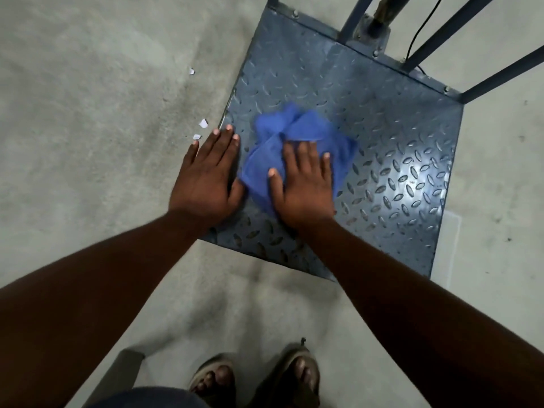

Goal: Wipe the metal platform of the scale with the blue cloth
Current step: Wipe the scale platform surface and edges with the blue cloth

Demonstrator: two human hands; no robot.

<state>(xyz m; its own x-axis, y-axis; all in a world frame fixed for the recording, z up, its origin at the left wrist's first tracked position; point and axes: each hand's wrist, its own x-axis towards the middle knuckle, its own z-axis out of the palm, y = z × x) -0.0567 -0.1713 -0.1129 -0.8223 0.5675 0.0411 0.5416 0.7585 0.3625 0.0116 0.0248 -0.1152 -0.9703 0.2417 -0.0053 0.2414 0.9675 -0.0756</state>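
Observation:
The scale's metal platform [391, 119] is a grey-blue square of tread plate lying on the floor. A crumpled blue cloth [297, 128] lies on its left half. My right hand [304, 184] presses flat on the near part of the cloth, fingers straight and spread. My left hand [206, 175] rests flat on the platform's left edge, just left of the cloth, with the fingers straight and the thumb touching the cloth's edge.
Dark metal bars [450, 33] of the scale's upright frame rise from the platform's far edge, with a black cable [418, 33] beside them. Small white paper scraps [203, 123] lie on the concrete floor left of the platform. My sandalled feet [256, 378] stand at the bottom.

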